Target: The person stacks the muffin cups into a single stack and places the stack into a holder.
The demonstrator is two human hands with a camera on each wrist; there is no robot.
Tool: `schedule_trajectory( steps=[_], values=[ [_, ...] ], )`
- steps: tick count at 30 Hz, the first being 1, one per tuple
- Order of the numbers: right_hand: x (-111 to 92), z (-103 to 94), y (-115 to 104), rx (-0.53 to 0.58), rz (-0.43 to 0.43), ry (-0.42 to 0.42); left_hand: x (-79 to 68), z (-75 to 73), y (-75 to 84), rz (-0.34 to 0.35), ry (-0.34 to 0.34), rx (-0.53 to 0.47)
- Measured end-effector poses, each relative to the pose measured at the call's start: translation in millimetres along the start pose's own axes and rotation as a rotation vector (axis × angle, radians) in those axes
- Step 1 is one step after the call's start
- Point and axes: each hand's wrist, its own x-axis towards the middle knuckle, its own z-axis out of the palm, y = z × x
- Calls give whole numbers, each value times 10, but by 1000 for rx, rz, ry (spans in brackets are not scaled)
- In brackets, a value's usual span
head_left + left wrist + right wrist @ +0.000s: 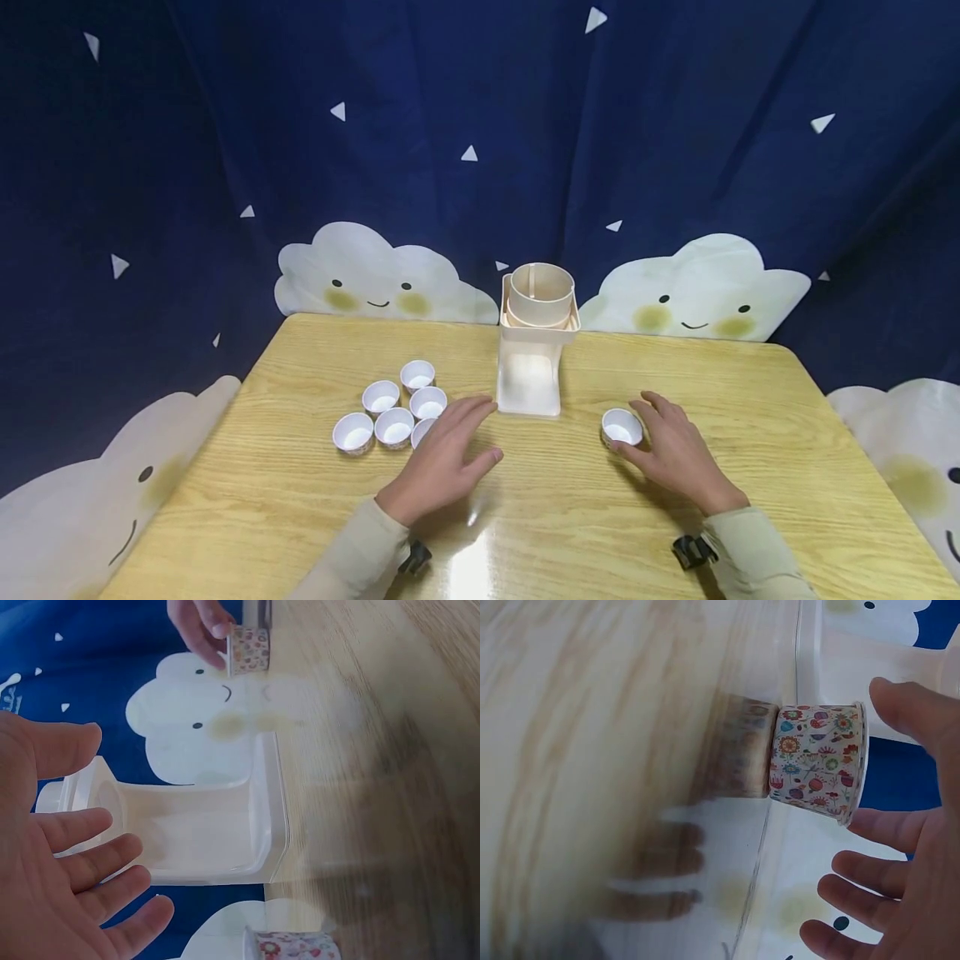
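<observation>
Right hand (678,460) spread loosely around lone cup (622,427), upright on bench (570,500) right of stand (529,387); contact unclear. Left hand (442,467) wide, empty, near other cups (394,427). Likely grasping or releasing; lifting calls for narrowing fingers.

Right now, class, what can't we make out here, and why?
Head: part of one cup, covered by the left hand.
Head: pattern on the leftmost cup, too small.
Left wrist: part of the lower cup, cut off by the bottom edge.
Right wrist: parts of the beige stand, behind the right hand.
</observation>
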Motion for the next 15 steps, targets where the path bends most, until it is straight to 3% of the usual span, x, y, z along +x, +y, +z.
schedule_trajectory(
  steps=[11, 15],
  values=[
    [-30, 18, -11, 16, -13, 28, -47, -43, 15, -49, -33, 39],
    [-25, 27, -54, 26, -21, 24, -68, -94, 8, -60, -10, 60]
  ],
)
